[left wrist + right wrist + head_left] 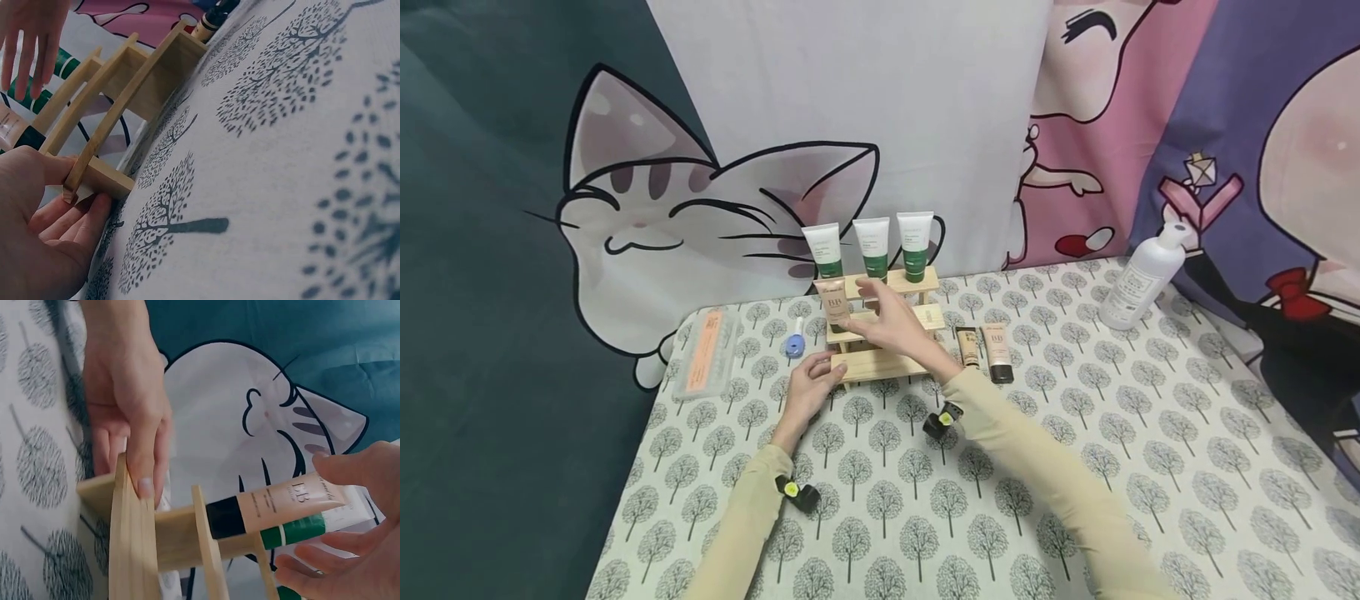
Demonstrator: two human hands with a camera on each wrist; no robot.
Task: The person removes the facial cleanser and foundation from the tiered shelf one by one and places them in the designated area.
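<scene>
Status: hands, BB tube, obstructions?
Left hand grips wooden rack. Right hand open beside BB tube. BB tube stands cap-down on middle step. Three green-and-white tubes close behind.

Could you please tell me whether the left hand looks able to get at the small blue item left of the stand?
Probably yes: the blue item lies just beyond the left hand, with nothing visible between them, though the hand would likely have to release the wooden stand first.
</scene>
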